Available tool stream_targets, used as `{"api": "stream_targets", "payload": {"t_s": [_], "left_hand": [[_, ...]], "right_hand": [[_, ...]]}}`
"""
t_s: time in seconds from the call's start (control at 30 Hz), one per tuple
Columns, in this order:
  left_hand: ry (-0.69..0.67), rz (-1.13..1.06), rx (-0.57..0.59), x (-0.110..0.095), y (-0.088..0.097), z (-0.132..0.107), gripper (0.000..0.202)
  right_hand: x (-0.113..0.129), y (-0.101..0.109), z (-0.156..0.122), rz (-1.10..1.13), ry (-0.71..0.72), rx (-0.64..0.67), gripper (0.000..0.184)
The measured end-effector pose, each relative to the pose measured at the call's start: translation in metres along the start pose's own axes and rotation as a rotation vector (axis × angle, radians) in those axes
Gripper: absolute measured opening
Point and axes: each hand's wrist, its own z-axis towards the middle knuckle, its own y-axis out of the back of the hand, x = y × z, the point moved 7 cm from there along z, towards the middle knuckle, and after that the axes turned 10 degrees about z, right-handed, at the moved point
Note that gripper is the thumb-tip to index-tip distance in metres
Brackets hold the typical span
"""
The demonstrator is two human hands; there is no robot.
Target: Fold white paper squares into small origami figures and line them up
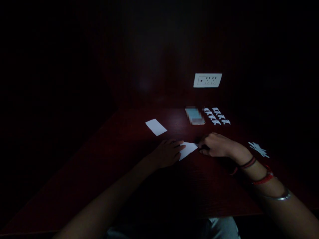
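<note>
A small white paper piece lies on the dark red table between my hands. My left hand rests on its left part, fingers laid flat and pressing it down. My right hand is closed in a pinch at the paper's right corner. Red and dark thread bands and a metal bangle sit on my right wrist. The scene is very dim, so the paper's folds are hard to make out.
A loose white paper rectangle lies to the left. A phone lies at the back, beside several small folded white paper pieces. More folded pieces sit at the right. A white socket plate is on the wall.
</note>
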Motion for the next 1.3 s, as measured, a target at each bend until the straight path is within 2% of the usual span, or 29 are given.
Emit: {"api": "stream_targets", "payload": {"t_s": [0.13, 0.23, 0.33, 0.4, 0.53, 0.7, 0.8, 0.93, 1.07, 1.3], "left_hand": [[-0.003, -0.015, -0.018, 0.001, -0.002, 0.000, 0.036], [0.000, -0.023, -0.036, 0.002, -0.001, -0.001, 0.035], [-0.005, -0.030, -0.053, 0.001, 0.001, -0.002, 0.035], [-0.009, -0.036, -0.062, 0.000, 0.002, -0.002, 0.035], [-0.003, -0.066, -0.095, -0.003, 0.005, -0.001, 0.034], [0.056, -0.158, -0.110, 0.003, 0.008, -0.001, 0.043], [0.146, -0.245, -0.134, 0.012, 0.010, 0.000, 0.043], [0.261, -0.401, -0.252, 0.022, 0.023, 0.001, 0.021], [0.294, -0.467, -0.355, 0.026, 0.038, -0.001, 0.017], [0.307, -0.487, -0.451, 0.029, 0.053, -0.005, 0.014]], "right_hand": [[-0.011, -0.003, 0.000, -0.011, -0.016, 0.050, 0.018], [-0.013, 0.004, 0.006, 0.007, -0.003, -0.077, 0.021], [-0.004, 0.005, 0.013, 0.118, 0.088, -0.201, 0.022], [0.001, -0.003, 0.018, 0.186, 0.130, -0.214, 0.025], [-0.004, -0.017, 0.026, 0.254, 0.014, -0.241, 0.019], [-0.011, -0.022, 0.030, 0.364, -0.079, -0.244, 0.011], [-0.008, -0.017, 0.029, 0.411, -0.077, -0.260, 0.010], [0.011, 0.001, 0.020, 0.481, 0.032, -0.350, 0.010], [0.027, 0.013, 0.012, 0.551, 0.088, -0.397, 0.010], [0.039, 0.025, 0.009, 0.594, 0.128, -0.470, 0.012]]}}
